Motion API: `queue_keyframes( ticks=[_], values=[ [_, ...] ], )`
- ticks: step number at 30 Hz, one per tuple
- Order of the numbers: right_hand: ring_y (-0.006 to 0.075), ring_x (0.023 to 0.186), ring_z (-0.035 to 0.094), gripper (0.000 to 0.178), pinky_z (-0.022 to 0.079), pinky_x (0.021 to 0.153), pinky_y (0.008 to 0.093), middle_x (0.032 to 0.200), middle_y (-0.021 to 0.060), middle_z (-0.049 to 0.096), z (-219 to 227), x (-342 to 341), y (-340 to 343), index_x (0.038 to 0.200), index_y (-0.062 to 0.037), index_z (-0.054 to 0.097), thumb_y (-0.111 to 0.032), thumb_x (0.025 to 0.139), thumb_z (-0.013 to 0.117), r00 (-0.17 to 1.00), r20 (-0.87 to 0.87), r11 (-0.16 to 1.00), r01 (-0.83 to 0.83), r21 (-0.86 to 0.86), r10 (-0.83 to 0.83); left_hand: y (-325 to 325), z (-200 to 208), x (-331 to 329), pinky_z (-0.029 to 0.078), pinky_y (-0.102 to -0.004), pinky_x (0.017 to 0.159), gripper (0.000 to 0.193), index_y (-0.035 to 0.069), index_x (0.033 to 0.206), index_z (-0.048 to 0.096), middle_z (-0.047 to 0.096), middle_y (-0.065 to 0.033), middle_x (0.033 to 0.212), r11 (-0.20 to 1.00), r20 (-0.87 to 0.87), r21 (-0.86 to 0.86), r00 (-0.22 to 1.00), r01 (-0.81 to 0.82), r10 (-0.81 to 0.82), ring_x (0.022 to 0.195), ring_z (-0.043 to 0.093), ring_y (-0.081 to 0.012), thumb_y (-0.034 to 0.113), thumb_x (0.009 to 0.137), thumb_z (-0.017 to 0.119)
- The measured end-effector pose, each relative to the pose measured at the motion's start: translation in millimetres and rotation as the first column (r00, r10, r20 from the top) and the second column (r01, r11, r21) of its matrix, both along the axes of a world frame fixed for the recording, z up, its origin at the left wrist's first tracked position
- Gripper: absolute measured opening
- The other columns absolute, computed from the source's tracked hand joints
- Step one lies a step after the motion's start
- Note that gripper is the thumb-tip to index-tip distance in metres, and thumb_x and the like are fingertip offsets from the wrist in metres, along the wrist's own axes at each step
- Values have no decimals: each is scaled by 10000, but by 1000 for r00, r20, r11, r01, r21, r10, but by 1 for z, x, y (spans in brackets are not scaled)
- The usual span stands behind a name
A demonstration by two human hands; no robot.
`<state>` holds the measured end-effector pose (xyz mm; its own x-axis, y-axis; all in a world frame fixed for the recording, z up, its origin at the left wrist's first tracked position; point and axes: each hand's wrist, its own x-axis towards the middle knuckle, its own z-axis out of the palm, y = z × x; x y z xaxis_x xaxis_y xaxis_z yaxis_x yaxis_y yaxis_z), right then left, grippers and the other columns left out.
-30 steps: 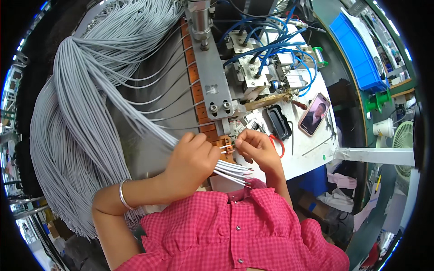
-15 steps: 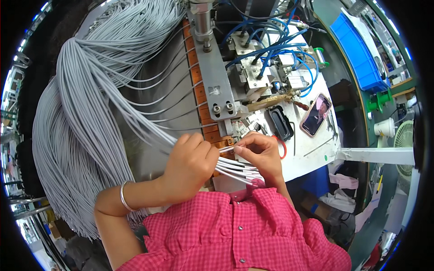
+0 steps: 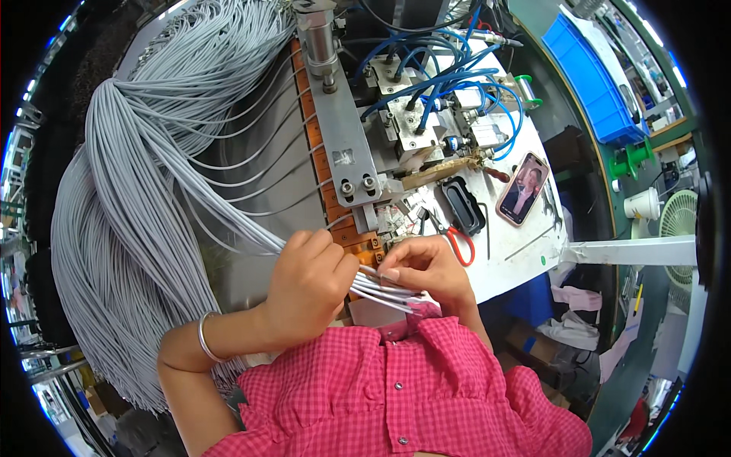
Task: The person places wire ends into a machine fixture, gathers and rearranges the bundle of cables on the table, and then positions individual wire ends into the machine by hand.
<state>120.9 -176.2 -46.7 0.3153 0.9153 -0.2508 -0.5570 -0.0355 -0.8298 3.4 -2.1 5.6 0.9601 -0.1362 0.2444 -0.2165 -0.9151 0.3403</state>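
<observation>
Bright, even light, bowed fisheye edges, black corners

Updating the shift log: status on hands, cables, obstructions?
Left hand gripping bundled grey cables. Right hand at their free ends. No visible obstruction; red-handled scissors beyond right hand.

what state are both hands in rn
Left hand: closed, holding a bundle of grey cables.
Right hand: at the cable ends; whether it grips one cannot be told.

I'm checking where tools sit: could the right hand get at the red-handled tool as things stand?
Probably yes: the red-handled tool lies on the white surface just beyond the right hand, its handle largely uncovered. That hand is busy at the grey cables, though.
</observation>
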Motion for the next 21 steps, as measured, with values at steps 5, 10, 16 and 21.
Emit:
queue_keyframes(
  ticks=[5, 10, 16, 21],
  values=[
    [34, 595, 536, 40, 399, 519, 159, 712, 17, 625, -9, -2, -1, 836, 15, 642, 6, 797, 650, 918, 303, 958, 282, -51, -255, -2, -7, 1, 356, -354, 629, 205, 25, 735, 543, 457, -74, 667, 999, -6, -2, 999, 39, -39, 688, 459, -243, 6, 536, 587],
    [20, 544, 483, 76, 352, 472, 159, 665, -2, 590, -17, -2, 3, 762, 4, 606, -31, 809, 654, 890, 318, 929, 364, -69, -326, -2, -14, 4, 360, -354, 634, 187, 21, 741, 545, 461, -72, 670, 991, 26, -9, 991, 132, -132, 695, 466, -236, 10, 558, 580],
    [15, 534, 452, 126, 322, 461, 169, 633, -27, 547, -25, 1, 9, 788, -20, 565, -108, 864, 615, 882, 383, 923, 355, -152, -276, -1, -10, 3, 354, -353, 643, 184, 22, 748, 535, 458, -68, 665, 999, 45, 30, 999, 23, -24, 690, 465, -238, 5, 570, 574],
    [20, 513, 395, 96, 278, 456, 179, 635, -35, 502, -24, 9, 7, 842, -33, 524, -106, 892, 559, 990, 82, 981, 122, -148, -111, -2, -9, 3, 349, -352, 648, 192, 26, 746, 527, 454, -70, 656, 998, -11, 59, 1000, -3, 3, 681, 463, -239, -6, 563, 574]
  ],
)
